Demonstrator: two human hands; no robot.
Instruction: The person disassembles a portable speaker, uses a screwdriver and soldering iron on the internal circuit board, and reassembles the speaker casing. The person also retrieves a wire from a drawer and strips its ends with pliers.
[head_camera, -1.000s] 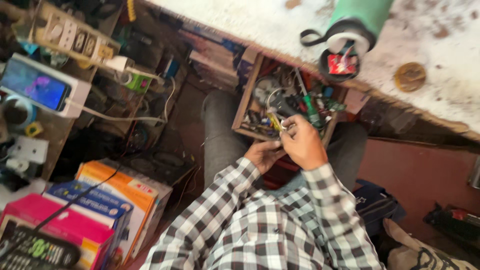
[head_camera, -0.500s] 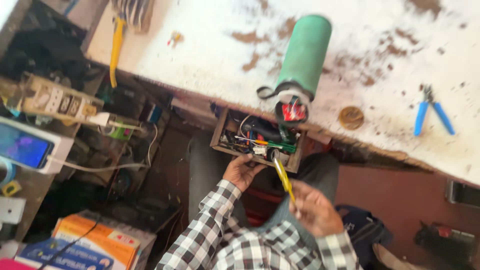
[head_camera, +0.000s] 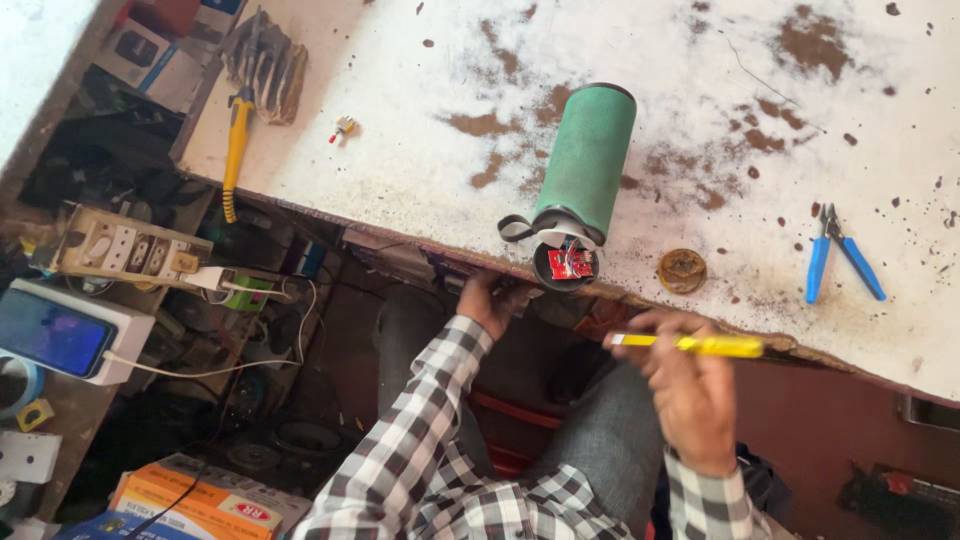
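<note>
- Below the near edge of the worn white table (head_camera: 420, 130): right hand (head_camera: 690, 390) closed around a yellow screwdriver (head_camera: 700, 345), held level, tip pointing left.
- Under the table lip, left of it: left hand (head_camera: 490, 300), fingers curled against the edge; whether gripping anything, cannot tell.
- On the table, just beyond both hands: green cylindrical speaker (head_camera: 585, 165), open end near, red circuit board (head_camera: 570, 265) showing.
- Right of speaker: round brass disc (head_camera: 682, 270); farther right, blue-handled pliers (head_camera: 840, 255).

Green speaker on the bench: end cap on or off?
Off. The green speaker lies on its side on the table; its near end is open, showing a red circuit board and wires.
</note>
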